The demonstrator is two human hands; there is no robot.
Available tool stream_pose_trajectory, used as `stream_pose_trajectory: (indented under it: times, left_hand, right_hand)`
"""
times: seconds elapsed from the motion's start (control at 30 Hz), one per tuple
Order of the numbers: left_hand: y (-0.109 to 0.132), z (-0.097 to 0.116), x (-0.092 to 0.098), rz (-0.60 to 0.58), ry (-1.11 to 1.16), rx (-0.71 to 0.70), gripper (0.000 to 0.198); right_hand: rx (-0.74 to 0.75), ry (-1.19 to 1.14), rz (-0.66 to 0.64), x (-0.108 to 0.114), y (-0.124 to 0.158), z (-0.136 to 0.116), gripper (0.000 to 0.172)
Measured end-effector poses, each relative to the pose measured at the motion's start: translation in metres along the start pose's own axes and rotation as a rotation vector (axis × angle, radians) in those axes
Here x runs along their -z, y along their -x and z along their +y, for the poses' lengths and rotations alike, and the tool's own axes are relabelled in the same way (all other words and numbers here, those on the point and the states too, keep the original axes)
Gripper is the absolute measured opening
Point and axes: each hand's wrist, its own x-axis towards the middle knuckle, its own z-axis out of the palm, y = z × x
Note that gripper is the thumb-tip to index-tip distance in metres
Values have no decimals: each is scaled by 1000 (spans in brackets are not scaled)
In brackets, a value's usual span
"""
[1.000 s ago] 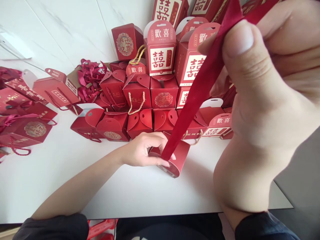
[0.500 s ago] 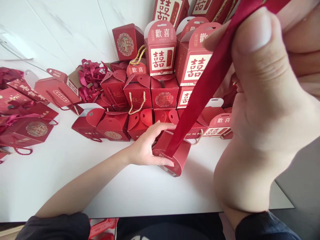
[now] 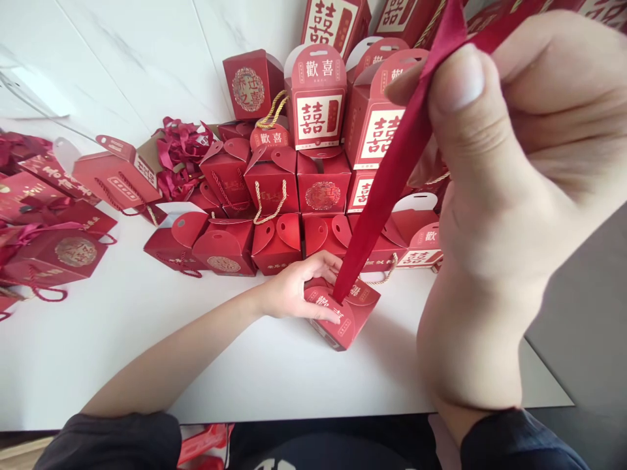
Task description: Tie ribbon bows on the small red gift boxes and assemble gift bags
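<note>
A small red gift box (image 3: 350, 326) with pale lettering stands tilted towards me on the white table. My left hand (image 3: 304, 287) grips its top from the left, thumb on the near flap and fingers behind. A dark red ribbon (image 3: 382, 202) comes out of the box top and runs taut up to the right. High and close to the camera, my right hand (image 3: 504, 124) pinches this ribbon between thumb and index finger. The ribbon's upper part passes behind the fingers and leaves the picture.
Several red gift boxes (image 3: 274, 186) are stacked along the wall behind. At the back left lies a heap of red ribbons (image 3: 179, 153) in a carton. More boxes (image 3: 73, 251) with cord handles stand at the far left. The white table (image 3: 274, 372) ends near my body.
The top flaps of the held box have folded down flatter under my left hand. My right hand has moved slightly left and away from the camera, still pinching the ribbon.
</note>
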Motion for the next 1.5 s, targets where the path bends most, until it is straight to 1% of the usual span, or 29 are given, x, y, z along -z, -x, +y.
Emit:
stream_pose_trajectory:
  times: [0.03, 0.1, 0.13, 0.17, 0.2, 0.27, 0.3, 0.37, 0.43, 0.5, 0.57, 0.67, 0.73, 0.8, 0.87, 0.93, 1.0, 1.07, 1.13, 1.2, 1.33, 1.5]
  left_hand:
    - [-1, -1, 1, -17, 19, 2, 67]
    - [-2, -2, 5, -58, 30, 8, 63]
    - [-3, -3, 7, -79, 29, 10, 57]
    - [-3, -4, 10, -97, 27, 17, 51]
    - [-4, -5, 11, -109, 29, 23, 47]
    - [-4, -7, 13, -103, 48, 15, 44]
    - [-4, -7, 13, -84, 60, 7, 45]
    - [-4, -6, 12, -50, 54, -3, 46]
    - [-3, -3, 11, -45, -4, -10, 44]
    - [-4, 1, 11, -70, -73, -34, 40]
    - [-5, 4, 11, -101, -130, -74, 33]
    - [-5, 5, 13, -152, -176, -116, 23]
    - [-5, 6, 14, -160, -182, -101, 20]
    - [-5, 9, 16, -133, -207, -71, 22]
    - [-5, 14, 17, -109, -275, -45, 27]
    - [-7, 21, 16, -115, -358, -33, 30]
    - [-8, 26, 14, -119, -399, -39, 25]
    - [-10, 27, 11, -103, -373, -51, 18]
    - [-11, 22, 9, -82, -305, -50, 14]
    - [-11, 15, 8, -71, -238, -41, 14]
    - [-12, 1, 8, -57, -137, -21, 15]
    - [-12, -1, 9, -28, -34, 80, 17]
  right_hand:
    - [32, 46, 70, -3, 4, -1, 37]
    - [61, 81, 78, -1, 8, 3, 35]
    - [54, 94, 47, 4, 8, 8, 34]
    - [66, 113, -53, 9, 8, 13, 31]
    - [88, 136, -116, 15, 6, 17, 30]
    - [82, 158, -159, 26, 4, 21, 29]
    - [56, 164, -152, 29, 4, 21, 30]
    - [1, 165, -129, 32, 5, 17, 33]
    - [4, 164, -153, 32, 5, 12, 35]
    - [22, 162, -224, 32, 5, 7, 34]
    - [-23, 184, -281, 31, 4, 2, 32]
    - [-104, 238, -303, 30, 3, -6, 32]
    - [-100, 259, -322, 30, 3, -9, 32]
    - [-97, 267, -334, 31, 3, -9, 32]
    - [-111, 263, -343, 31, 4, -9, 32]
    - [-124, 248, -345, 32, 4, -9, 31]
    - [-124, 231, -345, 31, 4, -9, 30]
    - [-113, 229, -334, 30, 4, -10, 31]
    - [-100, 240, -312, 28, 4, -10, 31]
    - [-89, 250, -299, 28, 4, -10, 31]
    - [-59, 248, -321, 29, 3, -7, 30]
    - [-62, 290, -314, 33, -1, -10, 33]
